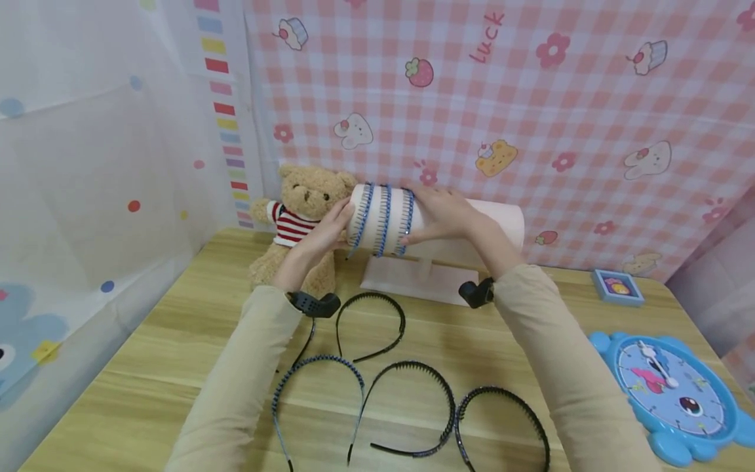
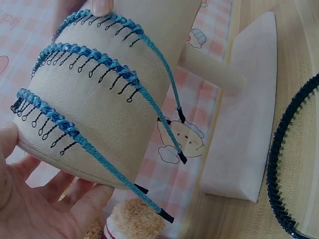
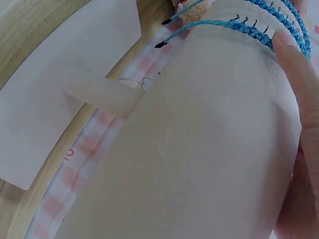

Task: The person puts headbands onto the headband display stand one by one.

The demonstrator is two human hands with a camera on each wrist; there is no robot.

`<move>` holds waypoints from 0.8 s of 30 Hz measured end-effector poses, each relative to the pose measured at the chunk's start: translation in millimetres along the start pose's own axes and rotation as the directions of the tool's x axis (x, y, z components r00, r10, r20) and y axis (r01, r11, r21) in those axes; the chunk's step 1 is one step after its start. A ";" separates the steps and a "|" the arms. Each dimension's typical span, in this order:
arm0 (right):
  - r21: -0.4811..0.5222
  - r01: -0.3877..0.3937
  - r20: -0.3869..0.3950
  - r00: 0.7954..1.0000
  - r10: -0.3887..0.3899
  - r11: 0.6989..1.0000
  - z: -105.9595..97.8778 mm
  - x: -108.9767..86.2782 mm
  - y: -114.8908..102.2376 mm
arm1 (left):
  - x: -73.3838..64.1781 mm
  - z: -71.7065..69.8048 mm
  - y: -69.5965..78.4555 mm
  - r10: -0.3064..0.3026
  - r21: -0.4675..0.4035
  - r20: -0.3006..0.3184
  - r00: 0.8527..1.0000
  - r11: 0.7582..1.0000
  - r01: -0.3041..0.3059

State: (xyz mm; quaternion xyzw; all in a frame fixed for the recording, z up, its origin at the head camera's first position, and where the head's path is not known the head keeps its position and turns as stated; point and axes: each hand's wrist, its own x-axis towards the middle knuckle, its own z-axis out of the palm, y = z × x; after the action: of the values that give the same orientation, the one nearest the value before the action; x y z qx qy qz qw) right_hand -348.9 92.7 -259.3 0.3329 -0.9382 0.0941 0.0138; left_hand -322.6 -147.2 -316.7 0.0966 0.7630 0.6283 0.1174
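Note:
A pale headband stand [image 1: 495, 219] has a horizontal cylinder carrying three blue braided headbands [image 1: 383, 219] with wire teeth. My left hand [image 1: 324, 231] is at the cylinder's left end, its fingers spread loosely by the rim near the outermost headband [image 2: 94, 154]. My right hand [image 1: 444, 215] lies across the cylinder, its straight thumb [image 3: 296, 69] touching the innermost headband [image 3: 214, 23]. Behind the cylinder, the other right fingers are partly hidden. Dark-tipped headband ends hang below the cylinder in the left wrist view.
Several toothed headbands lie on the wooden table [image 1: 159, 341], including a blue one [image 1: 321, 358] and a black one [image 1: 404, 321]. A teddy bear [image 1: 295, 226] sits left of the stand. At right are a blue clock [image 1: 672, 387] and a small blue frame [image 1: 617, 288].

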 end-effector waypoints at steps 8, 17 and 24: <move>-0.013 -0.029 0.023 0.999 0.029 0.999 -3.2 -6.0 -3.6 | 0.4 0.8 0.6 0.004 -0.006 0.010 1.000 1.000 -0.004; 0.123 0.000 -0.129 0.992 0.016 0.992 -6.7 -30.2 -1.0 | 1.2 -2.4 -2.5 0.020 0.025 -0.009 1.000 1.000 -0.019; 0.274 0.240 -0.413 0.904 -0.111 0.931 21.9 -55.4 -8.8 | 1.7 0.5 -1.1 0.005 0.011 0.006 1.000 1.000 -0.005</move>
State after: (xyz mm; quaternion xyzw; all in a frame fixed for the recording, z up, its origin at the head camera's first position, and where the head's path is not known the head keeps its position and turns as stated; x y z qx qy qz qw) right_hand -299.4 116.4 -284.3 0.3895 -0.8544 0.3069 0.1554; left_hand -324.1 -146.4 -317.9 0.1009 0.7659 0.6240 0.1174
